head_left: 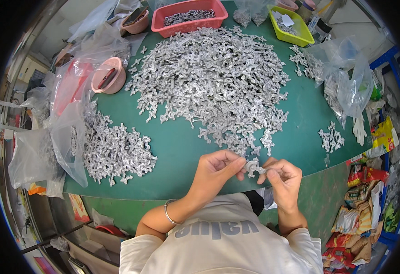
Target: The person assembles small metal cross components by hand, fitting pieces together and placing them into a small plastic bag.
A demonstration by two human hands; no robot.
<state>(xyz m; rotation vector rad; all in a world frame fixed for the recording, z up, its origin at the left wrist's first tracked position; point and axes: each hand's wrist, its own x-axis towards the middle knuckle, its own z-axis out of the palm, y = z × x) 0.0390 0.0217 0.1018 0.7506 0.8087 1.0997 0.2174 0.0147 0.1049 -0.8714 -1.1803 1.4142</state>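
Note:
Between my two hands, just above the table's near edge, is a small silvery-grey metal casting (253, 167) with a rounded middle and narrower ends. My left hand (219, 172) pinches its left end between thumb and fingers. At its right end the thumb and fingers of my right hand (281, 179) are closed on it too. Directly beyond my hands spreads a big heap of similar metal castings (213, 75). A smaller pile of castings (117, 153) lies to the left, and a little cluster of castings (331, 138) sits at the right.
On the green table (177, 150), a red basin (163, 30) of metal parts and a yellow-green basin (300, 39) stand at the back. A pink bowl (113, 83) holds a dark object. Clear plastic bags (65, 141) line the left; another bag (352, 86) rests right. Colourful packages (359, 214) fill a blue rack.

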